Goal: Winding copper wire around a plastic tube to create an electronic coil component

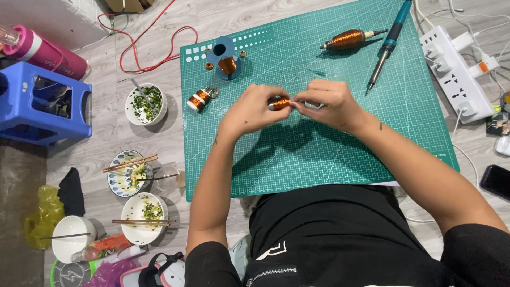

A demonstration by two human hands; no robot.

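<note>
Copper wire coil (278,103) clamped between fingers of left hand (254,109) and right hand (325,102), above green cutting mat (319,143); soldering iron (387,47) well apart.

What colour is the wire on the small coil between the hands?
Shiny copper-orange, seen in the head view: coil pinched between left hand and right hand.
</note>
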